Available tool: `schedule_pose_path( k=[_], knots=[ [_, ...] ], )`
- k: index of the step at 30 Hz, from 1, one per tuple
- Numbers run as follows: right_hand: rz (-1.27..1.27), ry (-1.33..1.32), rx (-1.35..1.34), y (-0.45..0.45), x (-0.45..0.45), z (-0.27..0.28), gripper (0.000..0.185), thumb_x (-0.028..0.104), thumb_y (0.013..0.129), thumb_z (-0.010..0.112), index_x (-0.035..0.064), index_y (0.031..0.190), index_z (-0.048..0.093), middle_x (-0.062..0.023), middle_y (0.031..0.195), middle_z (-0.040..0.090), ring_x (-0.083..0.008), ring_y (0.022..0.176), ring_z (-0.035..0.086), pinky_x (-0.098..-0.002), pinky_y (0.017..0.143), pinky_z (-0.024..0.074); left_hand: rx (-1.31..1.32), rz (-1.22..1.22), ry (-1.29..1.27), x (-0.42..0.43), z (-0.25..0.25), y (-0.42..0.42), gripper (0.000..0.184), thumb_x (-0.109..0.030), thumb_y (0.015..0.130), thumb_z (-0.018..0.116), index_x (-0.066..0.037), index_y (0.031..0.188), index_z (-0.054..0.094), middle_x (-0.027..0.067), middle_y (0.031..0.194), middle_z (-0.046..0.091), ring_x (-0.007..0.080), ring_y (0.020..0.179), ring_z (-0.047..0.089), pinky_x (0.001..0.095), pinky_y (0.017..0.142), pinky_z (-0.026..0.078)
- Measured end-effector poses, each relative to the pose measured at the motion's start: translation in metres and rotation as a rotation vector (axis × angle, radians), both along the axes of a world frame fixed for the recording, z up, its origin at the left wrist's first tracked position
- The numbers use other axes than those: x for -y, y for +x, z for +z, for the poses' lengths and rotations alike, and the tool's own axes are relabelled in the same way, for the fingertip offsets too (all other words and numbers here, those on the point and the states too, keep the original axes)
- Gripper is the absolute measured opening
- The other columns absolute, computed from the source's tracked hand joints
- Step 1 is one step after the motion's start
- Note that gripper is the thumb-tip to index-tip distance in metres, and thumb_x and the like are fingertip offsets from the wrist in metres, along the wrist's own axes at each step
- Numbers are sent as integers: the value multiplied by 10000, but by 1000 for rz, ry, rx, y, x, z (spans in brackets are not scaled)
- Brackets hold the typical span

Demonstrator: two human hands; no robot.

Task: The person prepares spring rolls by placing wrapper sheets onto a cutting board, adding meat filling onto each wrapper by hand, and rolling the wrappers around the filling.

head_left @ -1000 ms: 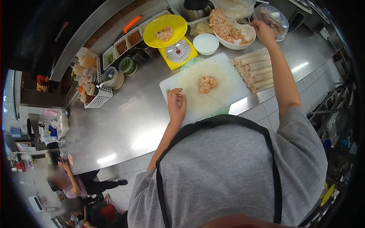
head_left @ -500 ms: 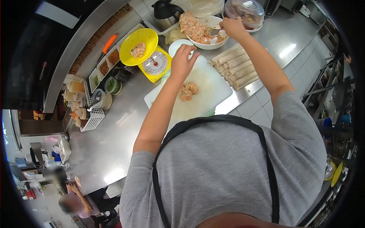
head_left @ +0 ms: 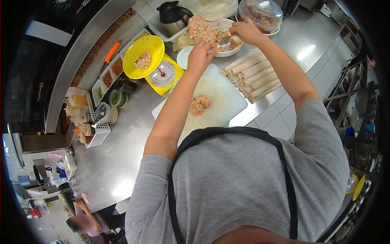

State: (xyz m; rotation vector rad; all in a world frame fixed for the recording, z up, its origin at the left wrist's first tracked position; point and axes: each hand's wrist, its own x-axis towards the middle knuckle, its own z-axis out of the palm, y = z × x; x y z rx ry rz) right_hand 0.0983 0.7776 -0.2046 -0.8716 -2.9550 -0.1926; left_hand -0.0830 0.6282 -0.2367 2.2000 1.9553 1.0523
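The left hand point(head_left: 200, 57) is by the near left edge of the big white bowl point(head_left: 233, 53), fingers bent down, and the right hand point(head_left: 247, 32) is at the bowl's right edge, fingers curled; I can't tell if either pinches anything. Pink meat mix point(head_left: 201, 28) is heaped on the bowl's left side. Nearer the person than the bowl, a small meat lump point(head_left: 200, 105) sits on the cutting board point(head_left: 223, 91), with pale rolls point(head_left: 254, 76) beside the board.

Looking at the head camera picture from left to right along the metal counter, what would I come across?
White basket, yellow dish on the scale, mound of minced mixture on the cutting board, stack of pale rolls.
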Motion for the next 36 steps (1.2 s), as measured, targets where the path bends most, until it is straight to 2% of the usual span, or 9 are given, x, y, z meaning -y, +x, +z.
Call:
schedule_pose_path(
  k=[5,8,15,19,23,27,29,30,36],
  knots=[
    [-49,72,41,-13,18,-19,162,116,796,598,192,930,651,15,962,595,-150,964,583,-404,833,336,-52,-38,-11,-10,0,5,202,-195,722,723,-34,753,607,99,791,584,284,802,576,383,696,459],
    [10,-68,44,-11,28,-11,155,192,802,628,199,953,657,17,957,617,-151,953,593,-399,871,332,-50,-29,-35,-10,3,5,203,-194,713,728,-30,738,610,99,773,586,281,792,579,381,693,460],
    [-49,-221,-128,7,21,-11,141,179,829,596,198,951,663,8,935,645,-167,918,609,-394,883,334,-8,-26,-103,-13,4,3,195,-190,690,745,-37,756,643,104,789,612,270,780,601,370,691,469],
    [-52,-450,-187,10,4,-20,170,173,832,584,168,982,664,-9,939,674,-179,905,622,-371,830,411,0,-38,-109,-14,5,4,199,-178,683,752,-34,776,649,104,805,620,264,783,609,363,699,474],
    [27,-847,-393,15,-13,-26,189,133,835,593,100,1007,664,-31,920,678,-137,868,612,-299,781,459,35,-34,-1,-10,6,7,392,-122,647,776,-39,986,598,119,950,602,273,895,599,363,773,474],
    [50,-810,-496,24,-18,-12,176,108,841,592,56,995,658,-31,876,669,-117,830,589,-282,768,452,179,-74,196,0,4,12,699,-101,639,775,-66,1249,436,155,1174,503,322,1092,501,384,901,426],
    [-13,-779,-518,23,-22,-7,159,62,879,547,14,1002,634,-17,914,636,-85,857,545,-240,792,422,187,-72,217,10,3,12,720,-97,659,766,-63,1282,406,169,1205,475,335,1121,478,389,925,414],
    [81,-754,-645,21,-24,-8,170,124,845,599,51,990,652,-37,853,659,-128,786,572,-283,755,448,196,-69,237,16,2,11,742,-93,679,757,-60,1315,376,183,1236,446,348,1150,456,393,948,403],
    [196,-527,-716,-51,33,44,153,114,851,589,65,987,638,-64,839,613,-162,803,565,-313,728,449,293,31,202,103,-8,6,679,-39,730,718,-75,1319,383,135,1224,444,224,1062,528,329,781,483]
  ],
)
